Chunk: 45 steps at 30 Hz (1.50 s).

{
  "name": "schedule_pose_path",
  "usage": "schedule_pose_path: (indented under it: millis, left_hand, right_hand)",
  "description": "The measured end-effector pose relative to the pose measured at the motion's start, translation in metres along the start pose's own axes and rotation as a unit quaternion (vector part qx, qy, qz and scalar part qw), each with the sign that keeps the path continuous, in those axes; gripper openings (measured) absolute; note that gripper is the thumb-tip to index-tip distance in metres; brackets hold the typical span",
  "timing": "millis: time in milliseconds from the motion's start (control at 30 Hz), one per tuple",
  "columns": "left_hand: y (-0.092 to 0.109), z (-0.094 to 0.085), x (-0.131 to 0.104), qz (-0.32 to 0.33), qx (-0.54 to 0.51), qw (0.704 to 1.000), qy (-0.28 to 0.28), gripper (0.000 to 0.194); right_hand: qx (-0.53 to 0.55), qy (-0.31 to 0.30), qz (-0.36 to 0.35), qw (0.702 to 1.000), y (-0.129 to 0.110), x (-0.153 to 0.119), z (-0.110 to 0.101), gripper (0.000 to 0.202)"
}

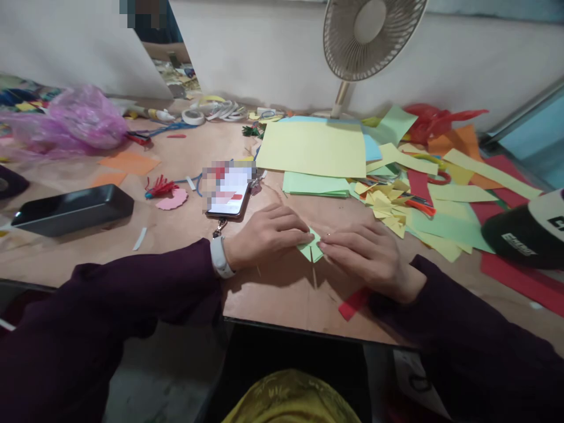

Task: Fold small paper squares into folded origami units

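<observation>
A small folded piece of light green paper [311, 251] is held between my two hands, just above the table near its front edge. My left hand [275, 232] pinches its left side between thumb and fingers. On the right side, my right hand [365, 252] grips it with closed fingertips. A slit or gap shows at the paper's lower middle. Beyond my left hand lies a phone [228, 202] with a lit screen. A red paper piece [352, 304] lies under my right wrist, partly covered by the sleeve.
Large yellow sheets [312, 147] and green sheets [315, 183] lie ahead. Folded yellow pieces [390, 208] and paper strips are heaped at right beside a dark cup [524, 235]. A black box-shaped object [74, 208] sits left. A fan [370, 35] stands behind; a pink plastic bag [88, 120] lies back left.
</observation>
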<state>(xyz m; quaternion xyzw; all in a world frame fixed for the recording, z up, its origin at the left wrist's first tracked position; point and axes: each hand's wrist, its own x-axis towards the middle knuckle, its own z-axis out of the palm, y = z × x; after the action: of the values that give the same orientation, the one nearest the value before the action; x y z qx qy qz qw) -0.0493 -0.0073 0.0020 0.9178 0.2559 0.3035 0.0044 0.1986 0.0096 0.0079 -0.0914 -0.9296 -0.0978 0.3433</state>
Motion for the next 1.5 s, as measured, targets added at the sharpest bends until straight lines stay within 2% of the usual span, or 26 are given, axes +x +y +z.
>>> schedule_pose_path:
  millis: [133, 267, 367, 467, 633, 733, 967, 1500]
  left_hand:
    - [-0.001, 0.002, 0.001, 0.001, 0.05, 0.994, -0.099, 0.024]
    - [0.002, -0.001, 0.003, 0.006, 0.018, 0.989, -0.145, 0.023]
    - [0.001, 0.0, 0.004, -0.011, -0.001, 0.99, -0.141, 0.023]
    - [-0.002, 0.003, 0.003, -0.022, -0.019, 0.99, -0.138, 0.024]
    - [-0.003, 0.002, 0.003, -0.023, -0.02, 0.989, -0.143, 0.024]
    - [0.0, 0.0, 0.005, -0.014, -0.003, 0.988, -0.154, 0.025]
    - [-0.002, -0.007, 0.006, 0.087, 0.049, 0.97, -0.222, 0.026]
    - [-0.006, -0.014, 0.007, 0.121, 0.012, 0.967, -0.225, 0.027]
  right_hand:
    - [-0.036, -0.048, -0.063, 0.996, 0.005, -0.003, 0.004, 0.019]
    - [-0.006, -0.1, -0.051, 0.994, 0.005, -0.004, 0.005, 0.016]
    - [0.036, -0.132, 0.006, 0.991, 0.004, -0.007, 0.007, 0.013]
    - [0.083, -0.151, 0.095, 0.98, 0.003, -0.009, 0.01, 0.012]
    - [0.18, -0.129, 0.235, 0.947, -0.001, -0.007, 0.014, 0.014]
    - [0.19, -0.138, 0.29, 0.928, -0.004, -0.004, 0.016, 0.015]
    - [0.172, -0.134, 0.315, 0.924, -0.008, -0.003, 0.021, 0.015]
    - [0.123, -0.13, 0.33, 0.927, -0.008, -0.001, 0.027, 0.015]
